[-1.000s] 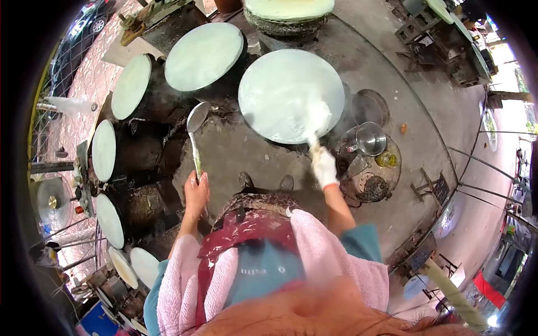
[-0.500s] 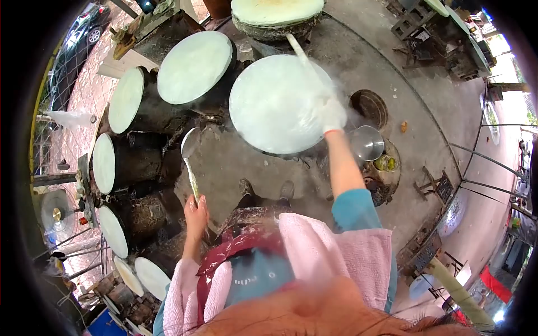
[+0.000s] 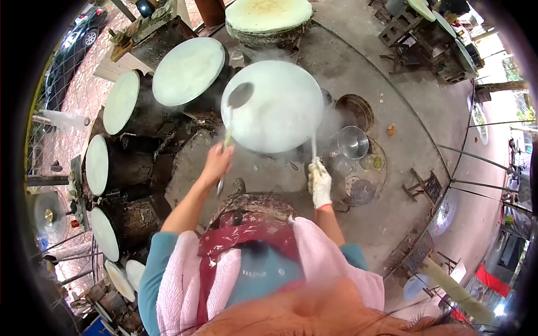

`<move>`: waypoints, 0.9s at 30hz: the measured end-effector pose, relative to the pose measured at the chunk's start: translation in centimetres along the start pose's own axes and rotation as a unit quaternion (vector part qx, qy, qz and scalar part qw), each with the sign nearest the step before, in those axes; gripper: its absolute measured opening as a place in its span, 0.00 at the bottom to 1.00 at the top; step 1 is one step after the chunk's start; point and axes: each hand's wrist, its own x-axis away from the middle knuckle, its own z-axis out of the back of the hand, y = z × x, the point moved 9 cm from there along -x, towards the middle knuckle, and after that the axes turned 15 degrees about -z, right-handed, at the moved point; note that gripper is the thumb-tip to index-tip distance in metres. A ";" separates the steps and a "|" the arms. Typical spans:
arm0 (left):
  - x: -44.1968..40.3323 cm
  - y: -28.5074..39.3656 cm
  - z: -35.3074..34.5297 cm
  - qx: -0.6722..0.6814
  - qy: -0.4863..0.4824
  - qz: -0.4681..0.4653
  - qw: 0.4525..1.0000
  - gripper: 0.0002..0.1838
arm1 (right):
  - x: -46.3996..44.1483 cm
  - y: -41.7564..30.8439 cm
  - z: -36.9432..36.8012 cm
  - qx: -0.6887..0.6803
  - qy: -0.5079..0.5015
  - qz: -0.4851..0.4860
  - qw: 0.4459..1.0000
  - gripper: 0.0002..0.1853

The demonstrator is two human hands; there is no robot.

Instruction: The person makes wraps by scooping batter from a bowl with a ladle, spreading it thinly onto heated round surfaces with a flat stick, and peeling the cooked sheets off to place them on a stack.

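Observation:
My bare left hand (image 3: 217, 161) is wrapped round the handle of a ladle (image 3: 241, 95). The ladle's round bowl is over the left part of a large white steaming disc (image 3: 280, 115); whether it touches the surface I cannot tell. On my right hand (image 3: 320, 182) is a white glove, smeared near the fingers. Its fingers are closed round a pale stick (image 3: 314, 147), which points up to the disc's lower right edge. Steam blurs the far end of the stick.
A metal pot (image 3: 353, 142) stands right of the disc, near a dark round tub (image 3: 355, 112) and a glass jar (image 3: 372, 162). More round covers, such as one white cover (image 3: 188, 71), top drums along the left. A small stool (image 3: 424, 186) is farther right.
My left hand has moved up and right, bringing the ladle from beside the disc to above it. My right hand has drawn back toward me with the stick, off the disc's right side.

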 end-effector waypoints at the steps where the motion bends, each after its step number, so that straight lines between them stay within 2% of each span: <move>1: -2.4 0.1 -1.6 0.028 -0.013 0.004 1.000 0.10 | -0.7 0.5 0.8 -0.021 0.025 -0.034 0.999 0.15; 3: -7.9 -1.7 -4.2 0.043 -0.055 0.012 0.997 0.11 | 0.6 1.0 0.0 0.075 0.007 -0.087 0.993 0.18; 5: -11.7 -0.8 -7.5 0.093 -0.070 0.030 0.993 0.12 | 1.9 0.9 -0.8 0.082 -0.009 -0.060 0.995 0.18; 6: -13.1 -1.0 -9.1 0.163 -0.088 0.043 0.982 0.11 | 2.6 1.2 -1.3 0.085 -0.017 -0.046 0.995 0.18; 7: -14.2 -1.4 -10.5 0.233 -0.106 0.055 0.965 0.11 | 2.7 2.0 -0.9 0.054 0.009 -0.021 0.998 0.18; 9: -15.3 -2.9 -12.2 0.263 -0.136 0.083 0.952 0.10 | 2.4 3.8 0.3 -0.003 0.059 0.033 0.998 0.19; 10: -15.2 -3.2 -12.8 0.278 -0.150 0.099 0.944 0.10 | 2.9 5.5 -0.3 -0.071 0.086 0.003 0.994 0.18; 13: -12.8 -4.1 -12.8 0.219 -0.159 0.131 0.954 0.08 | 1.4 9.1 -6.1 -0.057 0.056 -0.027 0.996 0.15; 16: -9.8 -3.6 -11.8 0.275 -0.102 0.187 0.938 0.06 | 3.0 7.7 -10.7 -0.070 0.001 -0.109 0.992 0.15; 19: -8.6 -3.8 -10.7 0.280 -0.088 0.231 0.928 0.05 | 2.0 5.3 -7.8 -0.066 0.064 0.002 0.996 0.12; 20: -8.3 -3.7 -10.8 0.294 -0.078 0.240 0.922 0.05 | 1.8 6.3 -7.1 -0.075 0.062 -0.048 0.994 0.12; 22: -7.5 -3.2 -11.6 0.323 -0.057 0.257 0.909 0.06 | 3.0 6.4 -9.7 -0.009 0.039 -0.089 0.995 0.15; 23: -7.6 -3.6 -12.2 0.369 -0.036 0.272 0.888 0.06 | 3.3 6.6 -11.1 0.025 0.027 -0.108 0.994 0.17; 24: -7.5 -3.2 -12.7 0.414 -0.013 0.286 0.864 0.06 | 3.5 6.7 -12.3 -0.003 -0.025 -0.111 0.993 0.15; 25: -7.2 -3.1 -13.0 0.457 0.010 0.300 0.837 0.06 | 3.4 6.4 -12.9 -0.007 -0.036 -0.112 0.993 0.14; 26: -7.2 -2.7 -11.7 0.417 0.002 0.243 0.876 0.06 | 3.6 5.7 -12.5 0.003 -0.041 -0.111 0.993 0.14; 27: -5.4 1.2 -8.9 0.374 -0.005 0.185 0.909 0.07 | 5.1 3.6 -12.4 0.012 -0.046 -0.110 0.993 0.13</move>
